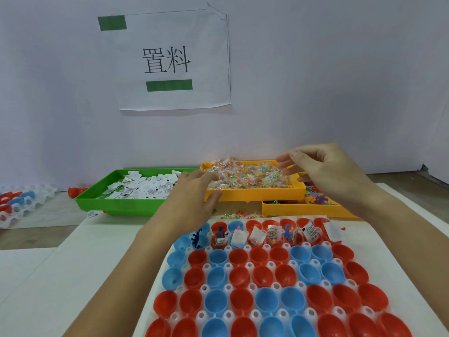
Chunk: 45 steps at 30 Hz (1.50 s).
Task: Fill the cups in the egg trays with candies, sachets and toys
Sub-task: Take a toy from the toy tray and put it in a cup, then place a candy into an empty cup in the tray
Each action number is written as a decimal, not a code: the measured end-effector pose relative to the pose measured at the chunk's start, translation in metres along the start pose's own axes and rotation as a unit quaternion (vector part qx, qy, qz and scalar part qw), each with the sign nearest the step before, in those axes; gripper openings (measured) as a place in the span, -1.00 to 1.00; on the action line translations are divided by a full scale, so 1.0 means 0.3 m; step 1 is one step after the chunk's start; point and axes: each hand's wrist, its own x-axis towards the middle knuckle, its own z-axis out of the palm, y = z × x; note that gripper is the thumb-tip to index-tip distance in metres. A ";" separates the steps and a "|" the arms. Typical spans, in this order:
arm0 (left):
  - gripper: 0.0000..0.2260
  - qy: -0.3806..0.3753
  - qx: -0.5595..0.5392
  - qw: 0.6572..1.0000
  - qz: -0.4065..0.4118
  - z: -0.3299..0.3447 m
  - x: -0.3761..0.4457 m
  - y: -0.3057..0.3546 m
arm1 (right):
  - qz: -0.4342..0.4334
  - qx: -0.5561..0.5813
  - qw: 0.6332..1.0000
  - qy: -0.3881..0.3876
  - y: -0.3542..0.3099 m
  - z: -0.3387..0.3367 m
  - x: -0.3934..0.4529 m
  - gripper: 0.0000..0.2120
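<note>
Candies (250, 176) heap under both hands: left hand (194, 190) reaching in, grip unclear; right hand (323, 171) loosely curled above.

A paper sign on a pale wall behind a work table

A plain, pale lilac-white wall (340, 81) fills the upper half of the view, evenly lit with soft shadow. A white paper sign (175, 59) hangs on the wall, printed with two large black characters, with one green strip at its upper left corner and another below the characters; its upper right corner curls away. Below the sign, the wall meets a wood-toned table (31, 234), partly covered by a white sheet (73, 276).
</note>
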 end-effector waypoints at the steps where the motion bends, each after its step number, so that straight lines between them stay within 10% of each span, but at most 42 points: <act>1: -0.62 -0.011 0.007 1.000 -0.006 0.022 -0.001 0.002 | -0.002 -0.003 1.000 0.000 -0.002 0.002 -0.001 -0.71; 25: -0.39 -0.045 -0.017 0.997 -0.055 0.104 0.022 -0.001 | -0.035 -0.018 0.999 -0.001 -0.029 0.008 -0.015 -0.71; 32: -0.64 -0.078 -0.013 0.994 -0.082 0.069 0.056 0.015 | -0.041 -0.028 0.999 -0.003 -0.026 0.011 -0.015 -0.72; 45: -0.95 0.190 -0.261 0.941 -0.104 -0.022 0.039 0.006 | -0.048 -0.029 0.998 -0.019 -0.028 0.022 -0.016 -0.71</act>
